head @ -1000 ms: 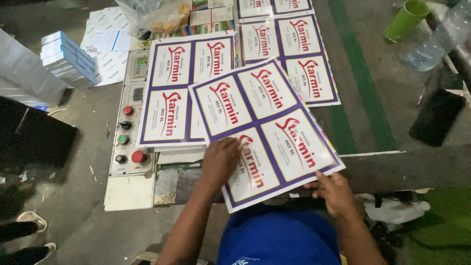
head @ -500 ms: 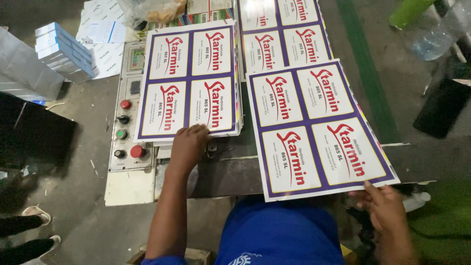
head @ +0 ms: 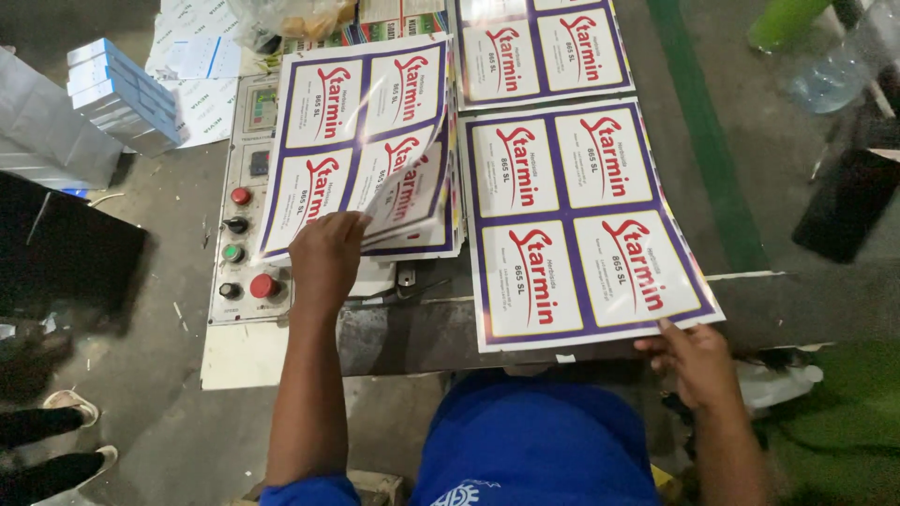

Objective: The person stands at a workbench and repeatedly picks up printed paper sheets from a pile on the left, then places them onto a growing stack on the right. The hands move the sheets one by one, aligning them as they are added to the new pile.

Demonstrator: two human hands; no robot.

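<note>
A stack of printed label sheets [head: 361, 122], white panels with purple borders and red lettering, lies on the left of the machine table. My left hand [head: 325, 258] rests on its near edge and lifts the corner of the top sheet, which curls upward. To the right lies a single printed sheet [head: 581, 220] of the same kind, flat, with its near edge over the table's front. My right hand [head: 694, 361] pinches that sheet's near right corner.
A control panel [head: 242, 239] with red, green and black buttons sits left of the stack. More printed sheets [head: 539, 47] lie further back. Blue and white boxes [head: 122, 94] stand at far left, a green cup [head: 786, 21] at top right. Someone's shoes [head: 70, 431] show at bottom left.
The single sheet has slid right and settled flat beside the stack, my right hand still on its corner. My left hand moved to the stack and lifted the top sheet's corner.
</note>
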